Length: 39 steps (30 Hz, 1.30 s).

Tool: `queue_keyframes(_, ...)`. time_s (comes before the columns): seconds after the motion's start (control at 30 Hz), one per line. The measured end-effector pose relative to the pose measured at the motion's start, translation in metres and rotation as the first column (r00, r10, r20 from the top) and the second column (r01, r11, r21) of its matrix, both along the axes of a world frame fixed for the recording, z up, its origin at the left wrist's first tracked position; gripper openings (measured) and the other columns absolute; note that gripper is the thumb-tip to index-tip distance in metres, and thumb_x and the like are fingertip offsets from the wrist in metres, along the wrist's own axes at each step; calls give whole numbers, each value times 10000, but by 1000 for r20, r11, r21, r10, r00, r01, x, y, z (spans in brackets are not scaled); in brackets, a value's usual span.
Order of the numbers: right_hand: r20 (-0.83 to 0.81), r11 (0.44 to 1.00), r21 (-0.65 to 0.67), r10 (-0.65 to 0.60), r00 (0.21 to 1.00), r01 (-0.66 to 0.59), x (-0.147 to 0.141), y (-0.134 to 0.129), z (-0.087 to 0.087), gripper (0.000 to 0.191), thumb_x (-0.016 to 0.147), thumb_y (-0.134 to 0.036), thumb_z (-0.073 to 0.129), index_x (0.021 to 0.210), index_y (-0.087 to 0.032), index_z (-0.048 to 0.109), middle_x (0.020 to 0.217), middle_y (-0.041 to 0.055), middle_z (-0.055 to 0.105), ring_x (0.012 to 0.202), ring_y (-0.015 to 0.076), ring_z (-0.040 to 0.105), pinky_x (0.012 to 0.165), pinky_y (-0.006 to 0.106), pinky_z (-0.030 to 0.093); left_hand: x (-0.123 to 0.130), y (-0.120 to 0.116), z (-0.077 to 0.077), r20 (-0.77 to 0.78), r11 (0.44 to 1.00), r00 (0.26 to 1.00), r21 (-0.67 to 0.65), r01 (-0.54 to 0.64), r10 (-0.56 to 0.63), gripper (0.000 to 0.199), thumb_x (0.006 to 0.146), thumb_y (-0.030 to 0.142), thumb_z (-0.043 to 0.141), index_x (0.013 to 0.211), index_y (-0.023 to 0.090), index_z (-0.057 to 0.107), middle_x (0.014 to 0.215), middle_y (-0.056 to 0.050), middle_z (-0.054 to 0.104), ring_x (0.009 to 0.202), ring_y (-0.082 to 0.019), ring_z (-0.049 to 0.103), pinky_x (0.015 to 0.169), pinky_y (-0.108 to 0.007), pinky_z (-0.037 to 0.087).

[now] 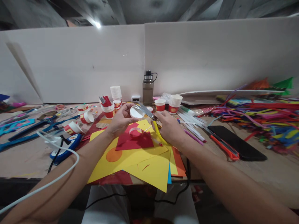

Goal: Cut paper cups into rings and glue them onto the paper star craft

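My left hand (123, 117) is closed around a white paper cup piece (137, 112), its round white inside facing me. Yellow-handled scissors (147, 111) are gripped in my right hand (168, 127), with their blades angled up to the left at the cup's edge. Whether the blades are cutting into it cannot be made out. Below both hands, a curled cut paper ring (135, 132) rests on red paper (123, 141). Beneath that spread yellow sheets (149, 174), with an orange paper circle (114, 154) on them.
Paper cups (175, 103) and a water bottle (148, 88) stand at the back. To the right lie a utility knife (225, 147), a black phone (238, 143) and colourful pipe cleaners (268, 118). A blue-and-white power strip (66, 149) with a white cable sits left, near tipped cups (87, 117).
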State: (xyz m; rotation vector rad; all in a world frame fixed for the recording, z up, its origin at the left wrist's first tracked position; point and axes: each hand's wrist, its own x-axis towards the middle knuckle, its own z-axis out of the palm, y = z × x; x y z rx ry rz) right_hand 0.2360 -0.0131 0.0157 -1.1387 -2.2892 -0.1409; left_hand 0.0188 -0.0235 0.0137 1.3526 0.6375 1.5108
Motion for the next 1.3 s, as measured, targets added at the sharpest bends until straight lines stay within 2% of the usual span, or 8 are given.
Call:
queue_keyframes(0.2,-4,1000,15,-5,1000,5,1,-1,1,371,885,-391,507,1199,-203,571,1019,106,553,823,210,559,684,307,424,-5,3,1,-18,1000,1000,-7,7,-7,559,592,123,822,1090,194,577,1086,-52,639,982,-164,612,814,-247,494)
queue_keyframes(0.37,-5,1000,19,12,1000,-12,1,-2,0,394,885,-382,505,1239,-211,534,1038,109,503,823,207,551,686,308,430,-3,0,3,-26,999,999,-7,31,-32,561,613,122,810,1124,177,584,1143,-77,634,1037,-181,606,867,-267,492)
queue_keyframes(0.57,-7,999,23,35,999,-35,2,0,-2,360,877,-355,520,1203,-207,551,1045,103,514,833,203,542,699,305,434,-2,-1,2,-63,999,997,-10,42,-42,547,623,139,807,1123,171,587,1145,-91,644,1038,-193,617,908,-295,488)
queue_keyframes(0.83,10,1000,8,30,999,-30,2,0,0,345,882,-365,512,1175,-193,575,1022,106,542,829,204,551,685,298,427,-3,-2,4,-52,998,999,-58,9,-12,535,573,141,832,1060,182,614,1048,-66,665,918,-167,640,797,-264,514)
queue_keyframes(1.07,8,1000,7,28,1000,-28,2,-1,1,330,886,-350,511,1160,-181,583,1041,114,563,840,204,563,690,297,421,-6,0,3,-27,997,999,-73,40,-42,571,579,140,822,1109,164,610,1001,-67,678,872,-152,641,774,-251,513)
queue_keyframes(1.3,31,1000,9,12,999,-12,3,-1,1,342,897,-346,498,1182,-178,583,1073,123,581,846,210,574,694,302,415,-7,-1,6,-33,997,997,-42,69,-71,551,607,163,806,1126,150,620,1021,-91,685,938,-187,645,794,-264,511)
